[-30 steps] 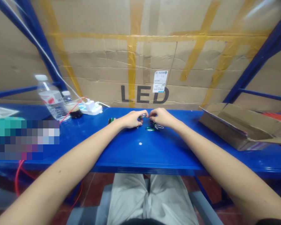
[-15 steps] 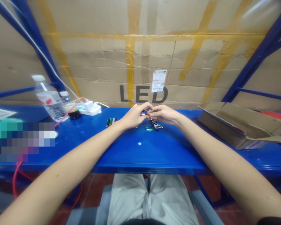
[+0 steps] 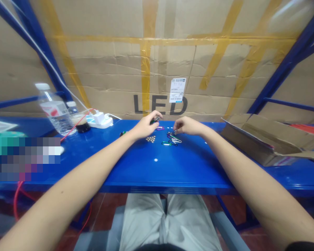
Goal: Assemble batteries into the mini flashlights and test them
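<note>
Both my arms reach out over a blue table (image 3: 157, 170). My left hand (image 3: 146, 126) is closed in a pinch on a small dark metal piece, raised a little off the table near the far edge. My right hand (image 3: 186, 126) is curled, its fingertips down on a small heap of coloured carabiner clips (image 3: 172, 139). A purple clip (image 3: 160, 128) lies between the two hands. A small cluster of silver key rings (image 3: 150, 139) lies just in front of my left hand. A green item (image 3: 123, 133) shows beside my left wrist.
A clear water bottle (image 3: 54, 111), a dark-lidded jar (image 3: 81, 124) and a white power strip (image 3: 101, 120) with a red cable stand at the back left. An open flat cardboard box (image 3: 267, 139) lies at the right. A large taped carton marked LED (image 3: 159, 69) forms the back wall.
My hands were joined together over the clips; now they have parted, the left one moving back and left with a small piece, the right one down onto the clip heap. The key rings are now uncovered.
</note>
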`<state>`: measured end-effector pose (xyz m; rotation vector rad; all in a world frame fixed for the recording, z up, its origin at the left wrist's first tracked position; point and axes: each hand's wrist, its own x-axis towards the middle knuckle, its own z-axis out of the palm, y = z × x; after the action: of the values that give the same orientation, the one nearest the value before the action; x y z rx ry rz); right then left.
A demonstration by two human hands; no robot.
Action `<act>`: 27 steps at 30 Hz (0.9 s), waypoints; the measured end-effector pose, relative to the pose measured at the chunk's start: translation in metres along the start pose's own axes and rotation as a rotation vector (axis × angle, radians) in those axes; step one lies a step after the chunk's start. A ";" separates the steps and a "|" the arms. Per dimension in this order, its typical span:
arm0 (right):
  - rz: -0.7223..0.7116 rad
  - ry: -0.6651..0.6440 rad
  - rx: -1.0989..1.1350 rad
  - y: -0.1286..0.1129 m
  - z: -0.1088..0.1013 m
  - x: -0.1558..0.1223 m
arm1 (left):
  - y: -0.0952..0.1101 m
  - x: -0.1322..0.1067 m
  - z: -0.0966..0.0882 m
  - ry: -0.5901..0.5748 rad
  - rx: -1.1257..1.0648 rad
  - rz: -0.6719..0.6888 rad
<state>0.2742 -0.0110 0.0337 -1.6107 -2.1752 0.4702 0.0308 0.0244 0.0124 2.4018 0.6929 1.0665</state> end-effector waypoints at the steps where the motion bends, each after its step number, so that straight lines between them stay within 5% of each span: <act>1: -0.005 -0.048 -0.058 0.002 -0.001 0.000 | -0.005 0.001 -0.001 0.014 -0.013 -0.026; 9: 0.030 -0.177 -0.215 0.012 0.008 0.003 | -0.032 0.006 -0.011 0.127 -0.138 -0.208; 17: 0.085 -0.124 -0.210 -0.002 -0.012 -0.008 | -0.036 0.008 -0.025 0.197 -0.217 -0.269; 27: -0.093 -0.206 -0.175 -0.028 0.020 -0.011 | -0.031 0.005 -0.020 0.045 -0.270 -0.359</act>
<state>0.2438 -0.0300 0.0290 -1.6017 -2.4943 0.4467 0.0097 0.0555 0.0102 1.9406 0.8925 0.9924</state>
